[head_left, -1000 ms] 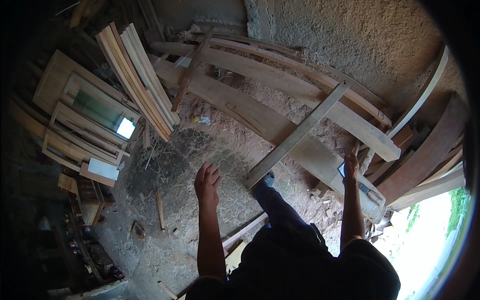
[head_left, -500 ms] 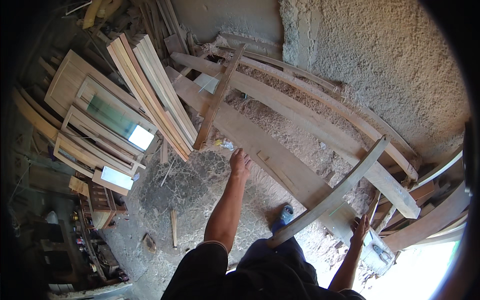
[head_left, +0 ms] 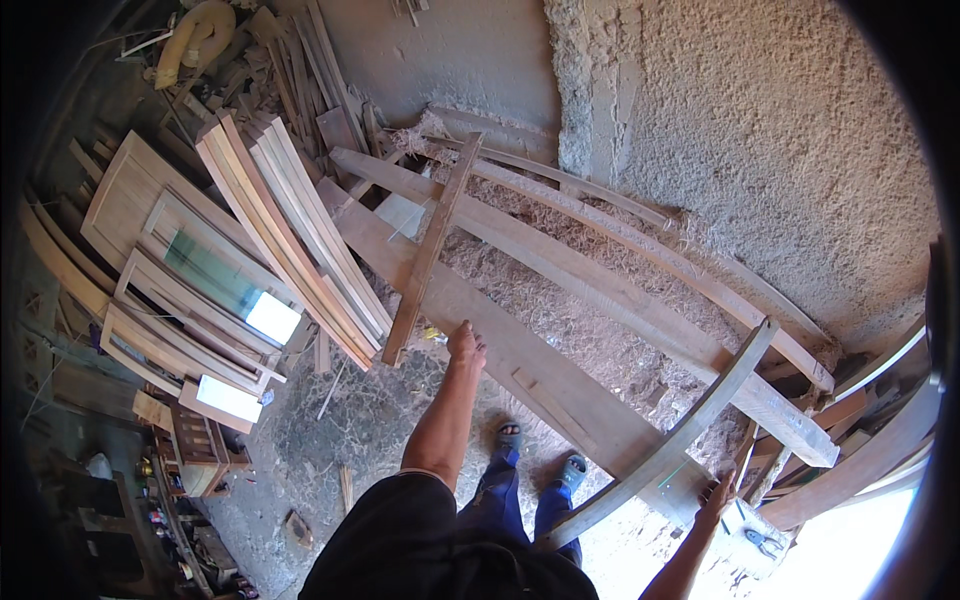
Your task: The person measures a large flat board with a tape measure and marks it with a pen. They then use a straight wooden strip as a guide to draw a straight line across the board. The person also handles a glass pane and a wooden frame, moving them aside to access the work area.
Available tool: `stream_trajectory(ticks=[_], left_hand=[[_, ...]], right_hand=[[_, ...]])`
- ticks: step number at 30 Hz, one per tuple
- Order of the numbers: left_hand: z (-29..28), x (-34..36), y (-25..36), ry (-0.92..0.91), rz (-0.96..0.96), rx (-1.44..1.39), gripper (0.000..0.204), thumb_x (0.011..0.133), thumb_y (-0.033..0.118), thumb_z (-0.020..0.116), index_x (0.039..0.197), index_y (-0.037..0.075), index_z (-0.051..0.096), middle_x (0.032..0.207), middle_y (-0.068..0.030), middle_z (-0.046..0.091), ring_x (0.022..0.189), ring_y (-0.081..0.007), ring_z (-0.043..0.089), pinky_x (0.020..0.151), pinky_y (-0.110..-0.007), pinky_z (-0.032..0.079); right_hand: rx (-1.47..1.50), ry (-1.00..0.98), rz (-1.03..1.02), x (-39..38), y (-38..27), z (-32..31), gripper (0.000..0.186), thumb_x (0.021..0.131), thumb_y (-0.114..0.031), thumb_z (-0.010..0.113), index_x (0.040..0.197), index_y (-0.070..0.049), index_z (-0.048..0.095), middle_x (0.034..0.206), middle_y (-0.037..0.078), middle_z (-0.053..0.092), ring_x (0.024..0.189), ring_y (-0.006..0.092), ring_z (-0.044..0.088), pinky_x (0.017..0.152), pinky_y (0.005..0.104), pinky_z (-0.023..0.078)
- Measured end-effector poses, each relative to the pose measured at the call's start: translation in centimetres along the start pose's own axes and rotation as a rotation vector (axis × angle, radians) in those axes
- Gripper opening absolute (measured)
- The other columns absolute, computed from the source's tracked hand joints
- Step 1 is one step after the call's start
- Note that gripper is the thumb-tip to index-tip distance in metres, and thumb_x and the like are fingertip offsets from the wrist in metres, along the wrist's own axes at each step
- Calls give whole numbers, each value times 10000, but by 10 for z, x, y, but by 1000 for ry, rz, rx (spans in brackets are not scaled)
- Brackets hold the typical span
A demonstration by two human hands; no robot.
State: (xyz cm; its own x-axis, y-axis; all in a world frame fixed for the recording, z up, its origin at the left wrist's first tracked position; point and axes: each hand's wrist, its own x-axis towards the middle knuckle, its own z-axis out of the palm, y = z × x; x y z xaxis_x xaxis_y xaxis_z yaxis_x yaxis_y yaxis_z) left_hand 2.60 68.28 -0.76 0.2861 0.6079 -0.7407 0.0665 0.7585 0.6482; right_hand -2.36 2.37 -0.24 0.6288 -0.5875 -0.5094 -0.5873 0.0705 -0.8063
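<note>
A long, wide wooden plank (head_left: 590, 410) stretches diagonally before me, from the far left to the near right. My left hand (head_left: 466, 345) is closed at its near edge, close to a narrow crossing board (head_left: 432, 255). Near the right end of the plank, my right hand (head_left: 714, 496) has its fingers curled at the far edge; the fingertips are partly hidden. Pliers (head_left: 765, 543) lie on the bright end beyond this hand. A thin wooden strip (head_left: 550, 405) rests on the plank. A curved-looking crossbar (head_left: 690, 430) spans it between my hands.
A thick beam (head_left: 620, 310) runs parallel on the far side, before a rough wall (head_left: 740, 130). Stacked boards (head_left: 290, 240) and framed panels with glass (head_left: 215, 275) stand at left. My sandalled feet (head_left: 540, 455) are below the plank. Wood shavings (head_left: 545, 275) cover the ground there.
The whole scene sits lower in the picture as my view tilts up. Both my feet now show, where one did before. My hands stay at about the same places along the plank.
</note>
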Motion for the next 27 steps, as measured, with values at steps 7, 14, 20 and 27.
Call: stream_trajectory(ticks=[7,14,20,27], left_hand=[[6,-1,4,-151,-161,-79,695,1001,497,540,1532,109,316,1569,-101,381,1434,-317,378,1156,-545,249],[18,-32,18,-116,-203,-38,717,955,502,629,1513,131,374,1492,-104,438,1335,-306,443,1143,-555,258],[10,-91,44,-263,-220,-171,902,832,564,764,1524,152,356,1438,-66,449,1203,-239,464,1153,-529,271],[-52,-183,93,-393,-115,-481,633,746,509,867,1176,168,550,987,31,396,895,-146,416,1152,-572,270]], right_hand=[[15,207,-170,6,15,14,576,943,-684,520,855,-116,569,593,-36,421,480,89,402,432,249,295],[78,404,-334,-58,-19,7,539,933,-641,598,720,-171,444,559,-55,297,489,68,276,458,274,235],[326,514,-446,-69,-54,-46,451,957,-536,639,823,-107,624,570,-59,289,499,63,271,464,270,229],[383,263,-804,-100,-158,-86,315,977,-342,632,1093,-54,690,708,-26,402,611,84,357,574,258,284]])
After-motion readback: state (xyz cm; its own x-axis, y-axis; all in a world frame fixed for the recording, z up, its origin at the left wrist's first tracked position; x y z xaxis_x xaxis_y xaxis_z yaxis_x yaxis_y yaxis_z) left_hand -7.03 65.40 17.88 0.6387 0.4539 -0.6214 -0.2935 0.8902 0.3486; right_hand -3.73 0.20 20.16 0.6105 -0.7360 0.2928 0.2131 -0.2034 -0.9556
